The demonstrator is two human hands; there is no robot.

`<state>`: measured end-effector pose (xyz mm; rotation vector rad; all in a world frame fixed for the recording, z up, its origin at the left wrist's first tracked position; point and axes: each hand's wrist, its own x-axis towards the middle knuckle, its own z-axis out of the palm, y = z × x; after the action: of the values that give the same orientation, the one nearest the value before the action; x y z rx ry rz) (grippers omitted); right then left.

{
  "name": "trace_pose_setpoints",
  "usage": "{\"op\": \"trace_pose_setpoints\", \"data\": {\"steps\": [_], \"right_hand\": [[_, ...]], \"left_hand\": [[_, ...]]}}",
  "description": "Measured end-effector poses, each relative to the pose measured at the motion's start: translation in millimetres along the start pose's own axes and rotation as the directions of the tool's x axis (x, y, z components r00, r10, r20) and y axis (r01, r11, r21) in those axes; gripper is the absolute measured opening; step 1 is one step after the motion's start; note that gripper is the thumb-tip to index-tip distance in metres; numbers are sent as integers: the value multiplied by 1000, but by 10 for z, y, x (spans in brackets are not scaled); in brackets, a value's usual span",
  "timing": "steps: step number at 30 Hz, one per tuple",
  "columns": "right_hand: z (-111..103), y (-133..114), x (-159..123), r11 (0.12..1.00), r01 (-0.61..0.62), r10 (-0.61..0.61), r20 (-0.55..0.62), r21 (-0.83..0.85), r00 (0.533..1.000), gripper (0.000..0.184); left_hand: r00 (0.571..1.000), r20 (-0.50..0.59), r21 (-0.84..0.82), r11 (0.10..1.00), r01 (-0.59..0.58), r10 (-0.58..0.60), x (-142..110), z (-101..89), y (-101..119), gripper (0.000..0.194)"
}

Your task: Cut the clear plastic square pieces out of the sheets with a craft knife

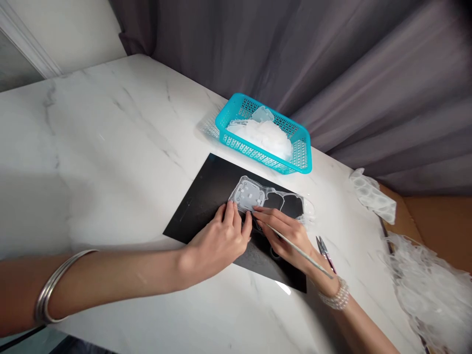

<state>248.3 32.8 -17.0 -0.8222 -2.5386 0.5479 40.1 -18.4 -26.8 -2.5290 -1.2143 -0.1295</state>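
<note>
Matte black flat rectangular mat (199, 196) on table. Left hand (224, 238): fingers extended, tips on near edge of translucent white moulded sheet (249, 195), nothing clasped that shows. Sheet lies on mat, filled rounded panel at left, thin-rimmed gaps at right. Likely light, floppy, slightly tacky; thin rims could tear. Best hold: panel's thicker border. Right hand (289, 236): pinching slim pale-green rod-like tool (302, 253), tip end hidden by fingers, near sheet's lower edge.

Gray curtain (236, 44) beside pale wall (73, 34)
</note>
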Motion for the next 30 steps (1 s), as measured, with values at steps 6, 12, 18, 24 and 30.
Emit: {"op": "trace_pose_setpoints", "data": {"steps": [6,12,18,24,30], "right_hand": [[16,-49,40,992,17,-17,3,-127,1000,31],[84,69,98,946,135,-120,66,-294,991,31],[161,-8,223,963,165,-145,109,-214,984,38],[-222,369,106,915,-288,352,-210,283,912,26],[-1640,1160,-1385,389,-412,912,-407,824,48,4]], "left_hand": [[998,0,-74,995,66,-66,20,-28,-5,46],[989,-24,-61,987,146,-148,-21,78,81,46],[985,-41,-72,984,165,-168,-18,171,150,46],[997,-37,-30,998,62,-63,-25,169,74,52],[998,-56,-33,999,18,-19,-29,145,21,56]]}}
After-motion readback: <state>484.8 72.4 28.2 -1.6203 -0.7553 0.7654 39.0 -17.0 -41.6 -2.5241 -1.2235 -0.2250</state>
